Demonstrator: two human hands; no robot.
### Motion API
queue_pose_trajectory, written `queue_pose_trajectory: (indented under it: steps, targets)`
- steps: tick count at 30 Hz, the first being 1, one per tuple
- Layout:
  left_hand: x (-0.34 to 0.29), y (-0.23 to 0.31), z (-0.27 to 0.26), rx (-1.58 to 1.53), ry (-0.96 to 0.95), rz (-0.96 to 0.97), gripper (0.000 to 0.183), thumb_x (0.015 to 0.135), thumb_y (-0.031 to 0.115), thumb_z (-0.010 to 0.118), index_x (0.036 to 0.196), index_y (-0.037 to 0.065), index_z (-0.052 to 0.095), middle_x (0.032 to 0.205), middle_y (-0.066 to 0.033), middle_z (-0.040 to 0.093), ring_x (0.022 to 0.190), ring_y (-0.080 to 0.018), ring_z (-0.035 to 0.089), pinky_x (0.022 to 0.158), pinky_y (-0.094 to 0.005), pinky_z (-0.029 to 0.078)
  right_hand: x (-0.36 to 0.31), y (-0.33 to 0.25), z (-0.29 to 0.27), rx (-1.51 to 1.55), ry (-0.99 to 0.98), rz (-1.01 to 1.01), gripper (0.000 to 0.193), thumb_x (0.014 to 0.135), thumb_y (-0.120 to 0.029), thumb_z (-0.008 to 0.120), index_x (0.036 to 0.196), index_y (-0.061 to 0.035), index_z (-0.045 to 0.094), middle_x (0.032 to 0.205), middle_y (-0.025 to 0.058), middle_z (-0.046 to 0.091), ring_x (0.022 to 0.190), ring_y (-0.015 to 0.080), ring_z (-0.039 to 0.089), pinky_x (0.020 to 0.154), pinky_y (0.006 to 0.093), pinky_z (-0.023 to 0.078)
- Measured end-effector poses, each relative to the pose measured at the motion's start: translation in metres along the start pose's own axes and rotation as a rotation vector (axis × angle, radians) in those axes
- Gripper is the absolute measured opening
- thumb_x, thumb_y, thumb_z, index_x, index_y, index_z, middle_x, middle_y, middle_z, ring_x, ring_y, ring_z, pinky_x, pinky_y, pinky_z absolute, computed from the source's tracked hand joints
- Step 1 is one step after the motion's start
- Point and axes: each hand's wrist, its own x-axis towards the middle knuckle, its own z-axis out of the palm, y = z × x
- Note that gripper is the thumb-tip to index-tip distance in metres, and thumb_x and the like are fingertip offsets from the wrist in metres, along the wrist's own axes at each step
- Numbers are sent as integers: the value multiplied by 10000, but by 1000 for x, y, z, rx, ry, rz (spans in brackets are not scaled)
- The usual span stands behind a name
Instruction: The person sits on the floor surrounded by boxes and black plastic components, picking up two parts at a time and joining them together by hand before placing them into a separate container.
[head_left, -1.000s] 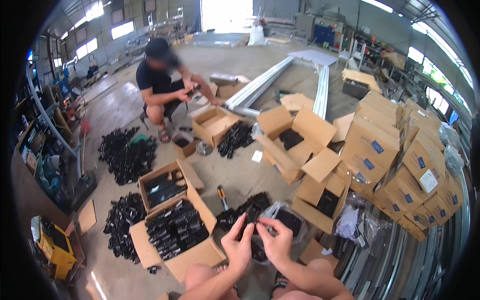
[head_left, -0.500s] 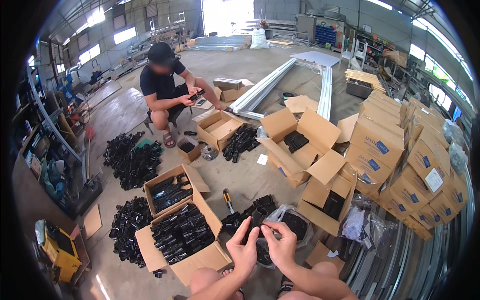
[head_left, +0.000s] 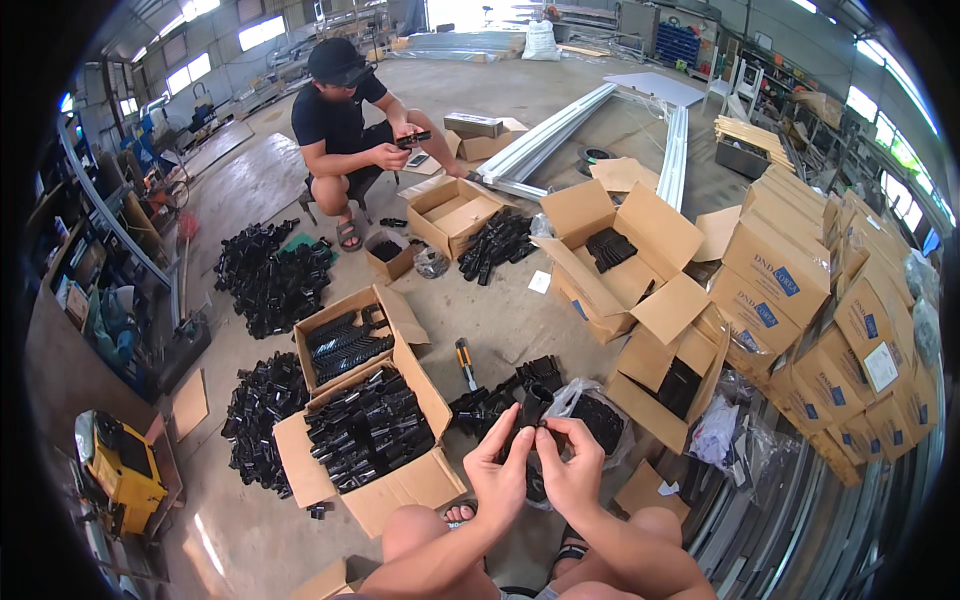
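Between my fingertips is a black tube-shaped plastic part (head_left: 537,402), its round end pointing up and away from me. My left hand (head_left: 497,468) grips it from the left side. From the right, my right hand (head_left: 572,465) pinches its lower end, thumbs almost touching. Just beyond lie a loose pile of black plastic parts (head_left: 480,408) and a clear plastic bag (head_left: 612,440) of small black pieces, partly hidden by my hands. To the left stands an open cardboard box (head_left: 440,405) packed with rows of black parts.
A utility knife (head_left: 466,364) lies on the floor. Heaps of black parts (head_left: 262,425) sit at left. A co-worker (head_left: 340,120) squats at far left, holding a black part. Open cartons (head_left: 680,300) and stacked boxes (head_left: 770,280) stand at right, beside long metal profiles (head_left: 750,540).
The whole view has shifted, with the scene sitting slightly higher and further right. My hands still hold the tube-shaped part together; the co-worker's head is tipped lower.
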Motion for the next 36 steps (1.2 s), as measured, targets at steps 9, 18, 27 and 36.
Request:
queue_pose_trajectory:
  steps: [9, 18, 27, 36]
  targets:
    - [3, 13, 1, 24, 5, -28, 378, 886, 15, 678, 1254, -42, 617, 1196, -130, 664, 1051, -122, 596, 926, -263, 474, 7, 2, 1, 240, -75, 166, 188, 905, -28, 653, 1073, 50, 622, 1040, 86, 654, 944, 124, 618, 841, 261, 501]
    - [4, 7, -6, 183, -27, 86, 390, 928, 12, 618, 1310, -47, 569, 1131, -102, 665, 985, -112, 604, 867, -238, 492, 8, -3, 7, -1, -29, 34, 164, 927, -103, 642, 1032, 23, 630, 932, 144, 678, 836, 233, 664, 758, 329, 512]
    - [2, 18, 1, -19, -9, -46, 384, 916, 18, 655, 1289, -44, 590, 1168, -108, 662, 1002, -104, 600, 880, -237, 479, 2, 0, 4, 201, -81, 133, 224, 924, -98, 648, 1082, 45, 577, 1006, 130, 662, 885, 169, 655, 756, 287, 526]
    - [3, 14, -1, 1, -16, -44, 386, 905, 11, 662, 1282, -40, 597, 1187, -125, 658, 1027, -124, 602, 911, -253, 473, 4, 6, 8, 165, -65, 57, 208, 909, -78, 650, 1069, 37, 580, 955, 127, 678, 837, 170, 666, 758, 298, 534]
